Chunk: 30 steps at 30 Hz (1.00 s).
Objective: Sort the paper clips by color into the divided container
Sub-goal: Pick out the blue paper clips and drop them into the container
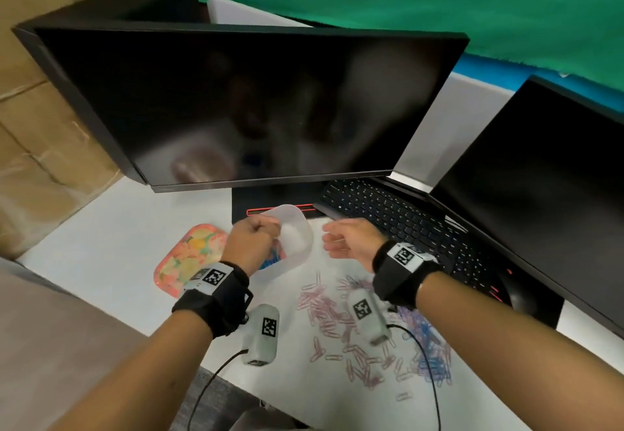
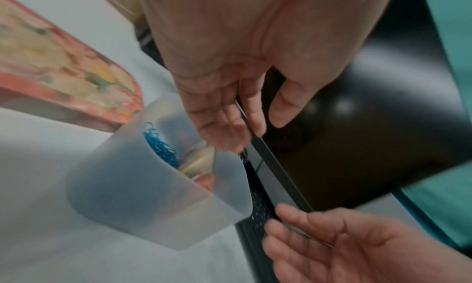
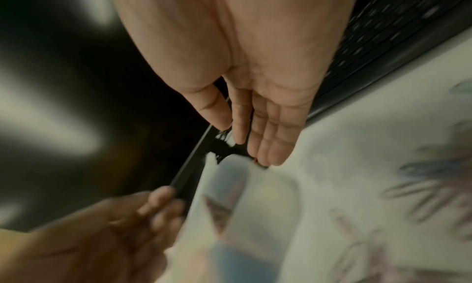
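A translucent plastic container point(image 1: 297, 245) stands tilted on the white desk, with blue paper clips point(image 2: 163, 148) inside it. My left hand point(image 1: 256, 233) is at its near rim, and in the left wrist view its fingers point(image 2: 230, 137) hang relaxed just above the container point(image 2: 132, 196) and hold nothing. I cannot tell whether they touch the rim. My right hand point(image 1: 337, 238) hovers to the right of the container with its fingers point(image 3: 270, 142) straight and empty. Loose pink clips point(image 1: 331, 316) and a blue pile point(image 1: 429, 349) lie on the desk beneath my right forearm.
A floral pink tray point(image 1: 189, 255) lies left of the container. A large dark monitor point(image 1: 236, 103) stands just behind the hands, and its base sits under the container's far end. A black keyboard point(image 1: 388, 214), a mouse point(image 1: 520, 295) and a second screen point(image 1: 540, 194) fill the right side.
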### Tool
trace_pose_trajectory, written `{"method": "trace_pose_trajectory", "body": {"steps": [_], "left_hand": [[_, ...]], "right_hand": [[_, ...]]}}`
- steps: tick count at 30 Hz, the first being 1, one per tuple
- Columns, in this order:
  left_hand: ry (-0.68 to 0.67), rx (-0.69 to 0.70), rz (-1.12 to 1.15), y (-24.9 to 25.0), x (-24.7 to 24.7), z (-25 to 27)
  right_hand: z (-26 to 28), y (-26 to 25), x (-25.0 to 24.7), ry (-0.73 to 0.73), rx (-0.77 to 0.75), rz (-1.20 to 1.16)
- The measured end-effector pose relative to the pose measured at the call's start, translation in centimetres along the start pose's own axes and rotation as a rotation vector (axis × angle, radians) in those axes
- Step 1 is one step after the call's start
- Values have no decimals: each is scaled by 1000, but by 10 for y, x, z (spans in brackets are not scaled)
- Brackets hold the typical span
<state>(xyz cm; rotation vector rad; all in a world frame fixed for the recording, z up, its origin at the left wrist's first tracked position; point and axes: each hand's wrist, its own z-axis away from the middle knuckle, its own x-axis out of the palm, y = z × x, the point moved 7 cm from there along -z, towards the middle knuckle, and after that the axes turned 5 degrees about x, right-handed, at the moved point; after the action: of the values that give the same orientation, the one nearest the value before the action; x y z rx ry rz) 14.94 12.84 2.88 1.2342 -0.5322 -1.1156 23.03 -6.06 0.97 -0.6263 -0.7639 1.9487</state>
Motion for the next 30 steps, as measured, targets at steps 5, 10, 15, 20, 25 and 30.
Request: {"method": "trace_pose_trajectory", "body": {"steps": [5,10,15,20,25,30], "left_hand": [[-283,191,-317,7,60,15],[-461,296,-626,-10,117,19],[-666,375,-899,-28,165,14],[-727,450,-1130,-46,190,16],[-684,438,-1197,-54,187,19],[-688,360,-1159,-58,176,18]], "right_hand": [[10,47,-69,188,15,212],[18,81,-103,335,-6,460],[29,102,-126,420,-5,531],[26,113,-128,387,-40,605],[15,104,-113,339,-124,743],[0,98,-106,325,-163,879]]}}
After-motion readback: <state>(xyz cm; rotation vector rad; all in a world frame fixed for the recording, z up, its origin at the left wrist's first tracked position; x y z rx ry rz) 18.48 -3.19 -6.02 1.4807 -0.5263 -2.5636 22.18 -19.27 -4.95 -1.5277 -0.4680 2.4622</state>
